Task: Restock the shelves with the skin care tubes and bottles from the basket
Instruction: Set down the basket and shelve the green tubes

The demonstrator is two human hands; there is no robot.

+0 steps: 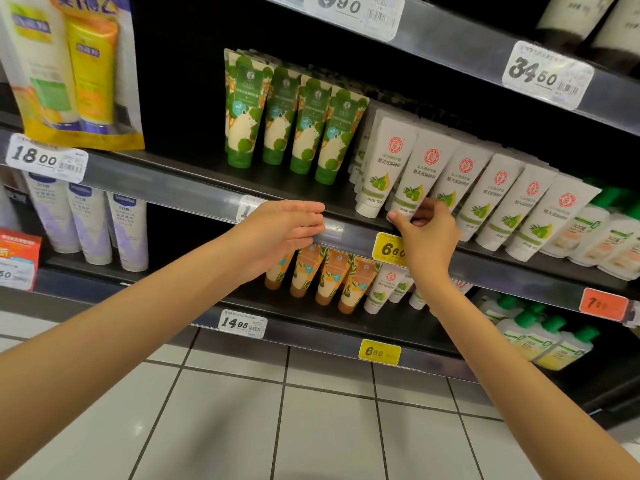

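I am looking past both bare arms, raised to the middle black metal shelf (201,169). The right hand (427,233) has its thumb and curled fingers pinched round the cap end of a white plastic tube with a red round emblem and green olive print (412,178). That tube stands cap-down and leans back at the front of the shelf, second from the left in a long row of matching white tubes (502,199). The left hand (287,226) holds nothing. Its fingers are straight and close together in front of the shelf's grey price rail (156,188), and I cannot tell whether it touches the rail. To my eye this is the seating step: the tube is being set into line, not fetched. The next move probably calls for a gentle release, so the tube rests on those behind without tipping its neighbours. After that comes a reach to the basket, which is nowhere in view. Left of the row stand green-and-cream tubes printed with a white bear (242,109), with bare shelf beyond them. To the right are squat white bottles with green caps (588,223). A yellow price tag (389,249) sits just under the right hand. The row is packed tight, so a careless nudge could send several tubes forward over the rail.
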